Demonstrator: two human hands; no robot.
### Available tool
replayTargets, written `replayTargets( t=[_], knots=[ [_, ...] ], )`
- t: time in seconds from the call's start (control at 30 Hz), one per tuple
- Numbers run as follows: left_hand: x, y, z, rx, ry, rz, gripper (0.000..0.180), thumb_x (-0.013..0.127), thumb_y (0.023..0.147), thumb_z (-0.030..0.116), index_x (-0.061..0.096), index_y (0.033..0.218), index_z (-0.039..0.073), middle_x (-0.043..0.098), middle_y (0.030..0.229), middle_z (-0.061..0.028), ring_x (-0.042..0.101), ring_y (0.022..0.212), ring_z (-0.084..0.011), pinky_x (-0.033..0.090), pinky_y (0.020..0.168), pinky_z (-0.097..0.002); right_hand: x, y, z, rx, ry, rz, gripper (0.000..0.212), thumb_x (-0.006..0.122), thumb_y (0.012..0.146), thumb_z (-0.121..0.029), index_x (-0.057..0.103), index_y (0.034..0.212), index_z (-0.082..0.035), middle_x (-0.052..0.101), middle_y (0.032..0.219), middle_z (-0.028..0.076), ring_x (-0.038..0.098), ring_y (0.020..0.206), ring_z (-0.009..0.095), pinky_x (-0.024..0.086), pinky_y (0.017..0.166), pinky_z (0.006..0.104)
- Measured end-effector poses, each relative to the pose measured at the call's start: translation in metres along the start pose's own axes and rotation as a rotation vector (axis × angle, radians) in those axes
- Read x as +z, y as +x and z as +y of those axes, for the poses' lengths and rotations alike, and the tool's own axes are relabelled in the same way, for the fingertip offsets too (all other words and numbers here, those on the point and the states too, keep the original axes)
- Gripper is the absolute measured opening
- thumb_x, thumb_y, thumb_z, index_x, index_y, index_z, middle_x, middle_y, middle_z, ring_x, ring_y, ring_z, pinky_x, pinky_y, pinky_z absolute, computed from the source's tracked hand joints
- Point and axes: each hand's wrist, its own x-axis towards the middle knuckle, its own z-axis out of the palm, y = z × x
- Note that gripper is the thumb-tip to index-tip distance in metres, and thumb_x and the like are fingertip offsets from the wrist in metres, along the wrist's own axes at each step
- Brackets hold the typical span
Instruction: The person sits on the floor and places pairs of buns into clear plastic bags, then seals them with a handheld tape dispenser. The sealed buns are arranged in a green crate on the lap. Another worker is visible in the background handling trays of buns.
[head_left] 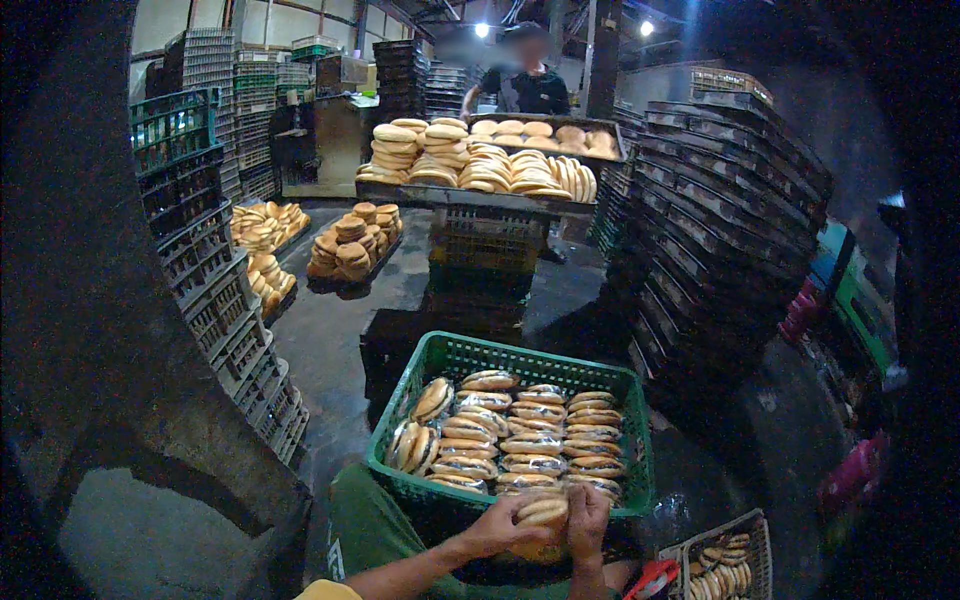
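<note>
Just in front of the near rim of a green plastic crate point(648, 450), my left hand point(492, 530) is wrapped round a small stack of flat round buns point(541, 513). My right hand point(587, 518) is closed against the right side of these buns, its fingers pressed together; whatever they pinch is hidden. Below the buns shows something yellowish that I cannot make out. Inside the crate lie rows of filled buns point(533, 443) in clear plastic wrapping, several standing on edge at the left.
A low crate of buns point(762, 550) stands at lower right beside a red item point(652, 578). Dark stacked trays point(720, 220) rise on the right, crates point(215, 290) on the left. Beyond are bun piles point(355, 240), a loaded table point(480, 165) and another person point(525, 85).
</note>
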Motion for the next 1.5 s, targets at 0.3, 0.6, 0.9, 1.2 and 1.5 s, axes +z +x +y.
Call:
replayTargets(
  t=[0.3, 0.6, 0.9, 1.2, 1.5],
  knots=[
    [0.0, 0.002, 0.002, 0.079, -0.207, 0.104, 0.024, 0.07, 0.092, 0.024, 0.076, 0.109, 0.008, 0.064, 0.119, -0.0063, 0.057, 0.116, -0.0198, 0.042, 0.104, -0.0315, 0.008, -0.032, 0.046, 0.382, 0.525, -0.241, 0.037, 0.054, 0.102, -0.033, 0.066, 0.107, 0.002, 0.068, 0.095, 0.004, 0.065, 0.087, 0.015, 0.051, 0.078, 0.029],
    [0.011, 0.004, -0.025, -0.183, -0.444, 0.178, 0.031, 0.063, 0.099, 0.022, 0.062, 0.124, 0.004, 0.065, 0.109, -0.0041, 0.059, 0.107, -0.0129, 0.048, 0.095, -0.0311, -0.005, -0.034, -0.005, 0.138, 0.285, -0.014, 0.006, 0.066, 0.085, -0.004, 0.067, 0.084, 0.001, 0.06, 0.083, 0.003, 0.057, 0.075, 0.012, 0.045, 0.071, 0.0272],
    [0.023, 0.012, -0.012, -0.142, 0.089, 0.248, 0.025, 0.071, 0.092, 0.023, 0.071, 0.107, 0.003, 0.07, 0.103, -0.0071, 0.064, 0.096, -0.0156, 0.051, 0.084, -0.0325, -0.008, -0.038, 0.023, 0.265, 0.345, 0.089, 0.003, 0.068, 0.085, -0.002, 0.065, 0.085, 0.0, 0.062, 0.084, 0.003, 0.058, 0.078, 0.011, 0.046, 0.07, 0.0251],
    [0.056, 0.012, -0.017, -0.121, -0.032, 0.563, 0.03, 0.072, 0.09, 0.013, 0.066, 0.116, 0.001, 0.074, 0.094, -0.0101, 0.07, 0.087, -0.0152, 0.056, 0.075, -0.0297, -0.008, -0.046, 0.012, 0.057, 0.22, 0.122, 0.011, 0.068, 0.084, 0.002, 0.065, 0.095, -0.001, 0.064, 0.098, 0.009, 0.061, 0.086, 0.014, 0.051, 0.075, 0.0284],
    [0.053, 0.024, -0.012, 0.069, 0.334, 0.311, 0.02, 0.071, 0.089, 0.015, 0.07, 0.1, -0.001, 0.067, 0.101, -0.012, 0.064, 0.088, -0.0271, 0.051, 0.079, -0.0335, -0.023, -0.04, 0.007, 0.022, 0.172, 0.219, 0.006, 0.069, 0.085, -0.002, 0.065, 0.09, 0.0, 0.062, 0.097, 0.008, 0.061, 0.09, 0.016, 0.048, 0.083, 0.0299]
  ],
)
